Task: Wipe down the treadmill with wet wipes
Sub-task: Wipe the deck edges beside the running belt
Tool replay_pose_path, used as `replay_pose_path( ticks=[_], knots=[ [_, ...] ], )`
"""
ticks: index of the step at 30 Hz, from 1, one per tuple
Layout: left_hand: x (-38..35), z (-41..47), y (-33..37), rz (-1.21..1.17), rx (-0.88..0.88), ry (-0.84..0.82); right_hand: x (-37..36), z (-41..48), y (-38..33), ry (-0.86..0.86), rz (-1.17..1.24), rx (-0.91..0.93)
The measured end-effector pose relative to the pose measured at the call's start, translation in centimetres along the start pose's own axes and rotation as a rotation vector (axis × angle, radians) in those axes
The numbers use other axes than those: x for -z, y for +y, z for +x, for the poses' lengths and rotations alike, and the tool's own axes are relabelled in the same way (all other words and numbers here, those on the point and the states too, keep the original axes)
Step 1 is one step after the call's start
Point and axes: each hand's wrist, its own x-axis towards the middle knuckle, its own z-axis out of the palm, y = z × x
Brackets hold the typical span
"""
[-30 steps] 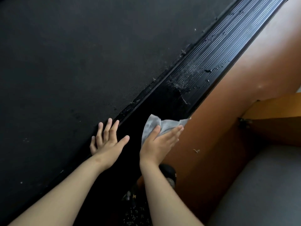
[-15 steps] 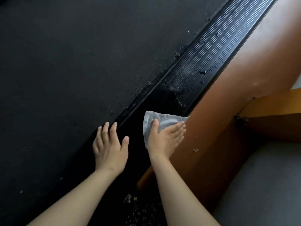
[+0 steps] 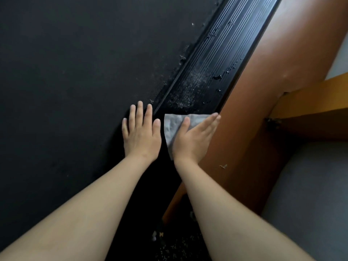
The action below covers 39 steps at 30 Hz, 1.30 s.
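The treadmill's black belt (image 3: 75,81) fills the left of the view. Its ribbed black side rail (image 3: 222,59) runs diagonally from the centre to the top right, speckled with dust and water drops. A white wet wipe (image 3: 172,127) lies flat on the rail. My right hand (image 3: 194,140) presses on the wipe with straight fingers. My left hand (image 3: 141,134) rests flat on the belt's edge beside the rail, fingers straight, holding nothing.
A brown wooden floor (image 3: 263,87) runs along the right of the rail, with a small scrap of debris (image 3: 223,166) on it. A yellow-orange wooden piece (image 3: 310,98) and a grey surface (image 3: 310,194) sit at the right. Crumbs lie at the bottom centre.
Both hands have slid up along the rail toward the dusty patch, the right hand pushing the wipe ahead. The wipe now lies flatter under the hand.
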Motion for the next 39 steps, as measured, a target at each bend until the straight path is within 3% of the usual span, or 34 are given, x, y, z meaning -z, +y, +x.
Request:
replay_pose_path(
  ticks=[6, 11, 15, 22, 28, 35, 39],
  knots=[
    [-1.1, 1.3, -1.5, 0.013, -0.163, 0.187, 0.8, 4.8, -1.2, 0.007, -0.040, 0.006],
    [-1.2, 1.4, -1.5, 0.013, -0.154, 0.249, 0.2, 1.1, -0.1, -0.031, -0.083, 0.071],
    [-1.4, 1.4, -1.6, 0.038, -0.144, 0.263, -0.3, 0.1, 0.2, 0.007, -0.167, 0.112],
    [-1.6, 1.5, -1.6, 0.037, -0.148, 0.277, 1.1, 6.4, -2.1, -0.049, -0.316, 0.092],
    [-1.6, 1.4, -1.6, -0.010, -0.145, 0.318, -0.1, 1.2, -0.8, -0.022, -0.423, 0.274],
    [-1.7, 1.5, -1.4, -0.029, -0.146, 0.335, -0.4, 7.4, -4.8, -0.077, -0.450, 0.303],
    [-1.6, 1.4, -1.4, -0.028, -0.148, 0.334, -0.4, 4.9, -3.2, -0.051, -0.436, 0.394]
  ],
)
